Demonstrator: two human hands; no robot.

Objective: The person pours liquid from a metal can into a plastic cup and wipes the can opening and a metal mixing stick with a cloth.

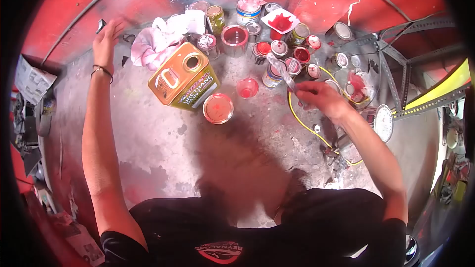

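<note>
My right hand (316, 98) is closed around one end of a pale, pink-smeared stick (281, 69). The stick slants up and left, over a paint can with a blue label (272, 78). Out at the left, my left hand (110, 34) is raised by the red wall, fingers stretched out. A small dark object (101, 24) shows beside it; I cannot tell whether they touch. Between my arms stand a gold urethane paint tin (180, 76) with a round opening, an open can of pinkish content (218, 109) and a clear cup with red in it (247, 88).
Several paint cans (234, 38) crowd the floor by the wall, with a white tray of red paint (280, 22) on top. Stained rags (161, 39) lie left of them. A yellow hose (303, 124) curls at right, near a perforated metal frame (396, 64).
</note>
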